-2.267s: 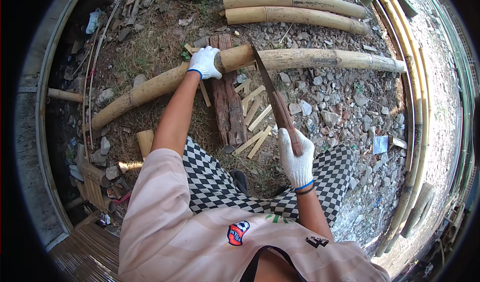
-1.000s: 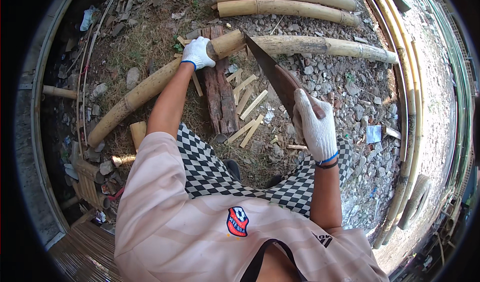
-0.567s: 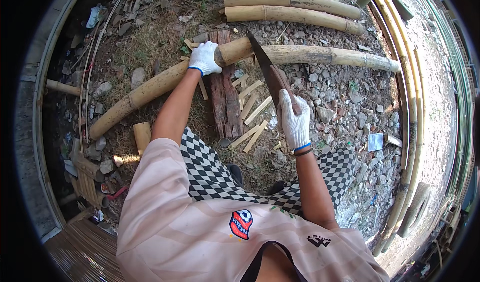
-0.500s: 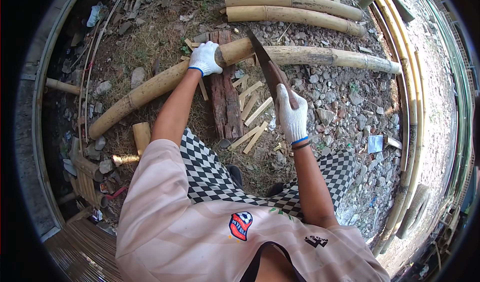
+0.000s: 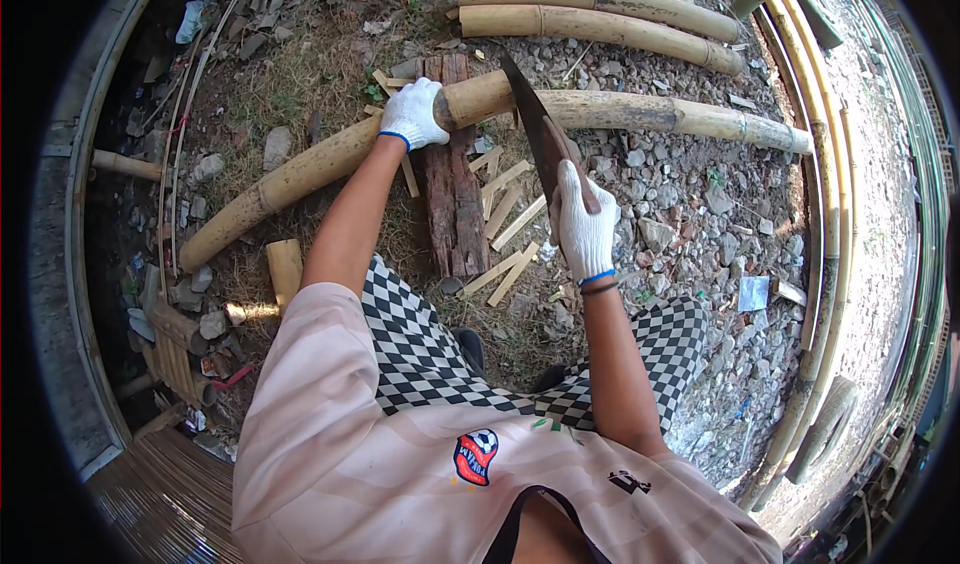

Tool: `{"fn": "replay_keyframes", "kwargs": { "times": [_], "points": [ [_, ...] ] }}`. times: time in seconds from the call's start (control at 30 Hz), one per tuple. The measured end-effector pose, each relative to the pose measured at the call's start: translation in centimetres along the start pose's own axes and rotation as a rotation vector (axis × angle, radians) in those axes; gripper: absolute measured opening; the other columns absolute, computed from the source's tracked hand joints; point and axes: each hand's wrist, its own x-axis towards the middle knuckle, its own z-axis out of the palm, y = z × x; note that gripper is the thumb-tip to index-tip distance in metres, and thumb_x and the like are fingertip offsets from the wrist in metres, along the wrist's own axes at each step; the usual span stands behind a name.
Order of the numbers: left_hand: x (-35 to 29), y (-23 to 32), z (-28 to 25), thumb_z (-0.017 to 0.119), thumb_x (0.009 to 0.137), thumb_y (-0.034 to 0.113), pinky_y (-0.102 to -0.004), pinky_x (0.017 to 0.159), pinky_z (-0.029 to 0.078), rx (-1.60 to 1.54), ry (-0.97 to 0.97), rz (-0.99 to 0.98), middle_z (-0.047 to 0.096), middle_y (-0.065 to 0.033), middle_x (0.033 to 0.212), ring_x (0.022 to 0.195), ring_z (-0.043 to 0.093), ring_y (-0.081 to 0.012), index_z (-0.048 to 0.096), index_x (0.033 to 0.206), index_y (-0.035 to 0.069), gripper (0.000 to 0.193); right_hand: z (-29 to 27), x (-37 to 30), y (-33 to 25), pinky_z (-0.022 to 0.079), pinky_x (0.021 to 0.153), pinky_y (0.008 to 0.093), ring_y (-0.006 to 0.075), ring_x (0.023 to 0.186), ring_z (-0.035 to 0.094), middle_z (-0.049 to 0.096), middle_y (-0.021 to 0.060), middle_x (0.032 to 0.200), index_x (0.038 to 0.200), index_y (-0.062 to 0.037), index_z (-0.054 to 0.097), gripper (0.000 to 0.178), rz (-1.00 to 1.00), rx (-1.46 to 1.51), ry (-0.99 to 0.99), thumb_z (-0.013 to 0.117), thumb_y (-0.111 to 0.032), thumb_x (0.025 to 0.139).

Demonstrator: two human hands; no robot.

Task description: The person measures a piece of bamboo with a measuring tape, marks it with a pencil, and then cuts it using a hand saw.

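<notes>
A thick bamboo pole (image 5: pixel 320 164) slants across a weathered wooden beam (image 5: pixel 455 204). My left hand (image 5: pixel 414 116), in a white knitted glove, is closed over the pole where it crosses the beam. In my right hand (image 5: pixel 585 222), also gloved, is a handsaw (image 5: pixel 537 124), gripped by its brown handle. Its dark blade points away from me, against the pole's right end. Beyond the blade, another length of bamboo (image 5: pixel 670 116) stretches right over the rubble. Whether the two lengths are still joined is hidden by the blade.
Several cut bamboo lengths (image 5: pixel 600 34) lie at the far side. Split bamboo strips (image 5: pixel 518 222) are scattered right of the beam. A short bamboo piece (image 5: pixel 284 269) is near my left arm. Long poles (image 5: pixel 832 214) border the stony ground on the right.
The view has shifted slightly. Both hands keep their grips, and the saw blade remains at the pole's right end with little visible movement.
</notes>
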Motion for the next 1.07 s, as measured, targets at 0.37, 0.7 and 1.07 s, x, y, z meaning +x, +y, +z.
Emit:
{"fn": "replay_keyframes", "kwargs": {
  "times": [0.37,0.7,1.07],
  "points": [
    [1.1,-0.9,-0.2,0.09,0.055,0.046,-0.0487,0.105,0.055,-0.015,-0.047,-0.004,0.065,-0.016,0.129,0.123,0.064,-0.0363,0.066,0.128,0.013,0.083,-7.1,-15.5,-0.6,0.038,0.043,0.0258,0.0088,0.045,0.048,0.051,0.0009,0.057,0.08,-0.0026,0.058,0.048,0.059,-0.075,0.068,0.057,-0.038,0.112],
    [1.2,-1.1,-0.8,0.089,0.057,0.052,-0.0465,0.107,0.053,0.022,-0.122,-0.036,0.064,-0.0151,0.131,0.123,0.064,-0.0359,0.062,0.136,0.013,0.092,-22.2,-13.1,-5.8,0.034,0.049,0.0276,0.0079,0.052,0.047,0.052,-0.0011,0.062,0.081,-0.0024,0.061,0.037,-0.164,-0.329,0.511,0.063,-0.027,0.109],
    [0.8,-0.8,0.8,0.087,0.061,0.055,-0.0483,0.103,0.056,0.047,-0.026,0.01,0.068,-0.018,0.126,0.118,0.068,-0.0369,0.062,0.132,0.011,0.087,-26.6,-15.8,14.2,0.044,0.055,0.0376,0.0249,0.053,0.045,0.056,0.0134,0.063,0.085,-0.0015,0.065,0.028,-0.231,-0.885,0.745,0.076,-0.022,0.101]
  ]
}}
